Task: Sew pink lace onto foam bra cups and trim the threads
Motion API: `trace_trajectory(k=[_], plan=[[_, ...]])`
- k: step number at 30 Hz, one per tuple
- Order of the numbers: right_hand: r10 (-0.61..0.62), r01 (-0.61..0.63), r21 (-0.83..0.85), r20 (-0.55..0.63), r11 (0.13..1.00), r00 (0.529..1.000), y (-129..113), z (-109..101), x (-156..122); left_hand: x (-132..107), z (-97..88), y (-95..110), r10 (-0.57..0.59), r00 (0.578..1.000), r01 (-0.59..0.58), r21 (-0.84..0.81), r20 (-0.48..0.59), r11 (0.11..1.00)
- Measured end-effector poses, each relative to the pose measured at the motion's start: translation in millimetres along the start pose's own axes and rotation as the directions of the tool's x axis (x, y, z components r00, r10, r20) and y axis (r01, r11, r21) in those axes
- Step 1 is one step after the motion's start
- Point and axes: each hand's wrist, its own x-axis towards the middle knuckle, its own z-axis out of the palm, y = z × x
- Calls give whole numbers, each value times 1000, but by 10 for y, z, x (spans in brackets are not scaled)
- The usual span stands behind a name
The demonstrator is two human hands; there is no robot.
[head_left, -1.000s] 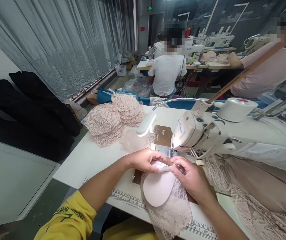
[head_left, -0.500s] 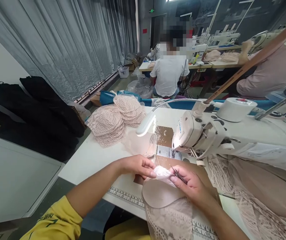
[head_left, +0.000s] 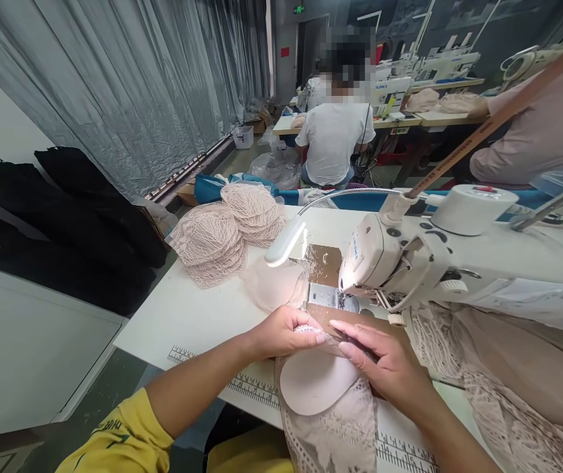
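My left hand (head_left: 281,332) pinches the top edge of a pale pink foam bra cup (head_left: 313,387) with beige lace (head_left: 333,433) under it, at the table's front edge. My right hand (head_left: 384,368) rests on the cup's right side, fingers stretched toward the left hand, with small dark snips partly tucked under the palm. Both hands sit just in front of the white sewing machine (head_left: 458,263) and its needle plate (head_left: 328,297).
Stacks of lace cups (head_left: 226,233) lie at the table's back left. A gooseneck lamp (head_left: 286,240) hangs over the plate. Beige lace fabric (head_left: 508,381) piles up on the right. A printed ruler (head_left: 256,387) runs along the table's front. Other people sit at machines behind.
My hands drew closer together on the cup's top edge. The right fingers flattened out over the cup and the snips, which were showing before, slid under the palm.
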Motion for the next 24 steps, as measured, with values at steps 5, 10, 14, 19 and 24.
trace_trajectory(k=[5, 10, 14, 19, 24], plan=[[4, -10, 39, 165, 999, 986, -89, 18, 15, -9, 35, -9, 42, 997, -45, 48, 59, 998], [0, -16, 93, 172, 996, 985, -188, 49, 8, 0, 58, -4, 16, 996, -23, 71, 88, 997], [15, -40, 149, 165, 988, 986, -226, 45, -2, -3, 80, -27, 16, 998, -22, 94, 62, 995], [87, -75, 99, -120, 992, 989, -101, 37, -37, -133, -30, 219, 90, 995, -95, 435, 33, 895], [-227, 228, -224, 31, 948, 973, -61, 184, -69, 23, -327, 472, 370, 907, -73, 786, -204, 614]])
